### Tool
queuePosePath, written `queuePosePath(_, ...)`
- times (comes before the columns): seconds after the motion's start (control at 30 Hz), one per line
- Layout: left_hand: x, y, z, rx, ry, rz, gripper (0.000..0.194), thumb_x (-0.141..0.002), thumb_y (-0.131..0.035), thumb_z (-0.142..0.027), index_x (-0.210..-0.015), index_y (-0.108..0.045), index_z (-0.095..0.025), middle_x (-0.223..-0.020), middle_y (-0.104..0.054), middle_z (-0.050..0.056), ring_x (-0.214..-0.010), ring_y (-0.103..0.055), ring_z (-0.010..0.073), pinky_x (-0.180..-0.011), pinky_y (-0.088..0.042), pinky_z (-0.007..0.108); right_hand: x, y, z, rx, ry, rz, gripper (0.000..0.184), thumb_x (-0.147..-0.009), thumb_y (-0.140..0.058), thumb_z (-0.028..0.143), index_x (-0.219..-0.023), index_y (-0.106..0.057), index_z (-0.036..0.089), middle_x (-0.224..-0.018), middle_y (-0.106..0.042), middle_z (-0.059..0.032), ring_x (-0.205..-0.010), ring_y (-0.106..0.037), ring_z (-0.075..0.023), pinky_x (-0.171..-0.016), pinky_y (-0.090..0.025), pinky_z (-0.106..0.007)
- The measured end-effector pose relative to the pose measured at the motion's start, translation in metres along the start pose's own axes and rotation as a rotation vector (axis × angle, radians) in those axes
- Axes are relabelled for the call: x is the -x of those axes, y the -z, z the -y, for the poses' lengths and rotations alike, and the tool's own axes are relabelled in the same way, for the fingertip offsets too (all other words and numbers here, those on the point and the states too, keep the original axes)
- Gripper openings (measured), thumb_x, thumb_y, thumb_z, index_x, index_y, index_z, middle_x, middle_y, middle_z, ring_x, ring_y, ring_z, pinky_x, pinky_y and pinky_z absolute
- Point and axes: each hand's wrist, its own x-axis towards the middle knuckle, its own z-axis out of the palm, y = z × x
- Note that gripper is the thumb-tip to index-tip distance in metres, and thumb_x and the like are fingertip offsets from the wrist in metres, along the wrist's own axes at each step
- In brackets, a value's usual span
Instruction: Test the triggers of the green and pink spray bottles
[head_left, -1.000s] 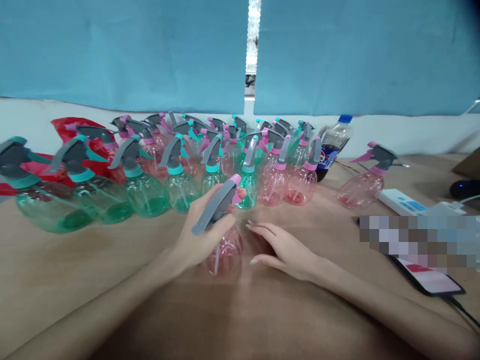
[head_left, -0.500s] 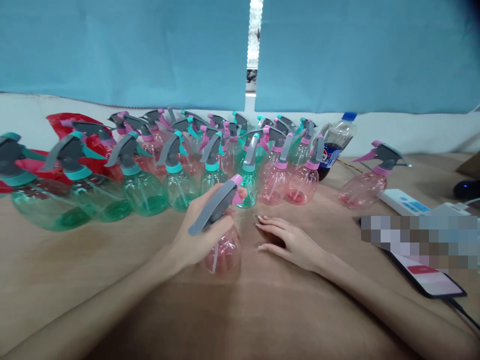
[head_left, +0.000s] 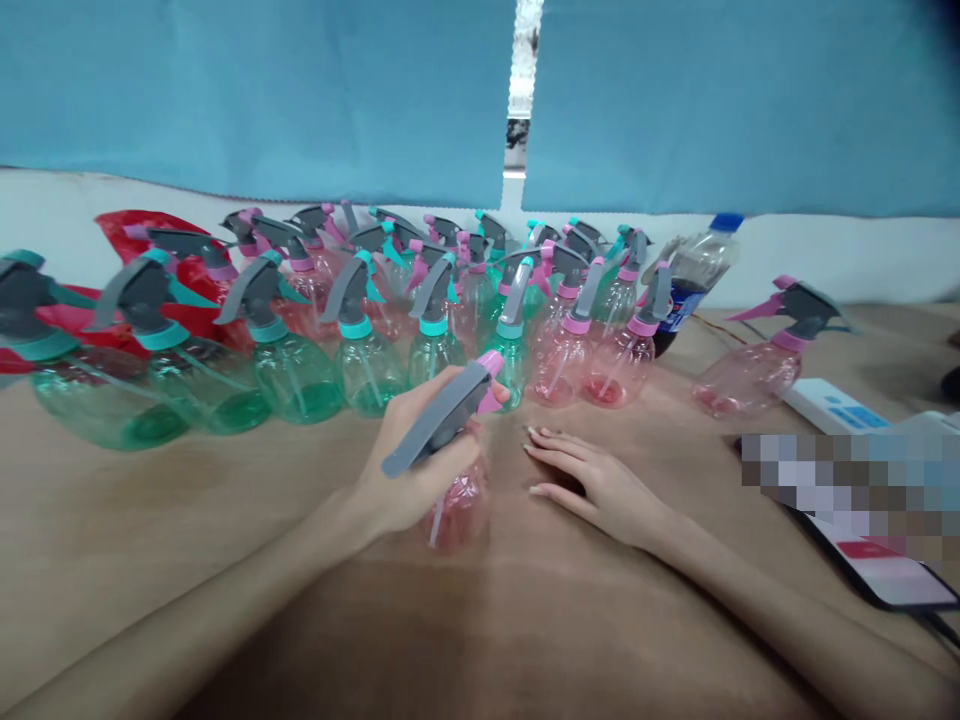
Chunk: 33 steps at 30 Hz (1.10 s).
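My left hand is wrapped round the neck of a pink spray bottle with a grey trigger head and pink nozzle. The bottle is upright at the middle of the table, its nozzle pointing away from me. To its right, my right hand rests on the tabletop, fingers stretched out and holding nothing. Just beyond my hands stands a front row of spray bottles: green ones such as this green spray bottle at left, and pink ones such as this pink spray bottle at right.
More spray bottles crowd behind the front row. A red plastic bag lies at back left. On the right are a cola bottle with a blue cap, a separate pink spray bottle, a white power strip and a phone.
The whole view has shifted slightly, so things appear a little further right. My left hand keeps its grip on the pink spray bottle, and my right hand stays flat on the table.
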Motion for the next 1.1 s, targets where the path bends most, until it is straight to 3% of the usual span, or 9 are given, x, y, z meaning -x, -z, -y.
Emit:
queuePosePath(0.13,-0.001,0.001,0.001,0.053,-0.011,0.059,0.023,-0.072,-0.048,-0.017,-0.09,-0.06,-0.023,-0.062,-0.047,-0.005,-0.054,-0.042,0.0132,-0.053,-0.035,0.028,0.0,-0.001,-0.001,-0.018,0.004,-0.003,0.046,-0.091,-0.054,0.044,-0.134,-0.054,0.025,-0.142,-0.051,-0.0085,-0.131,-0.046,-0.0272,-0.108,-0.039,-0.053)
queuePosePath(0.3,-0.004,0.002,-0.003,0.079,-0.035,0.084,0.015,-0.07,-0.047,-0.017,-0.082,-0.056,-0.02,-0.075,-0.059,-0.001,-0.062,-0.052,0.0151,-0.058,-0.039,0.029,0.002,-0.001,-0.005,-0.033,-0.005,0.017,0.046,-0.092,-0.054,0.043,-0.135,-0.053,0.027,-0.143,-0.05,-0.0067,-0.133,-0.045,-0.0264,-0.109,-0.038,-0.053)
queuePosePath(0.5,-0.005,0.003,-0.006,0.075,-0.053,0.089,0.009,-0.068,-0.046,-0.017,-0.075,-0.052,-0.02,-0.067,-0.051,-0.003,-0.057,-0.046,0.0131,-0.053,-0.037,0.027,0.003,0.004,-0.013,-0.046,-0.005,0.037,0.042,-0.093,-0.052,0.041,-0.131,-0.056,0.024,-0.14,-0.053,-0.007,-0.133,-0.044,-0.0253,-0.11,-0.038,-0.051)
queuePosePath(0.83,-0.004,0.002,-0.005,0.135,-0.086,0.095,0.01,-0.069,-0.046,-0.013,-0.073,-0.051,-0.02,-0.07,-0.054,-0.002,-0.059,-0.045,0.0126,-0.055,-0.037,0.028,0.004,0.004,-0.013,-0.061,-0.009,0.028,0.04,-0.093,-0.053,0.039,-0.13,-0.057,0.025,-0.139,-0.054,-0.0065,-0.132,-0.046,-0.0257,-0.109,-0.039,-0.051)
queuePosePath(1.1,-0.002,0.0,-0.006,0.092,0.048,0.055,0.013,-0.066,-0.049,-0.015,-0.077,-0.05,-0.021,-0.062,-0.045,-0.006,-0.052,-0.039,0.0107,-0.051,-0.032,0.026,0.005,0.0,-0.017,-0.03,0.001,0.019,0.041,-0.094,-0.051,0.039,-0.13,-0.058,0.022,-0.139,-0.054,-0.0061,-0.133,-0.045,-0.0246,-0.111,-0.039,-0.045)
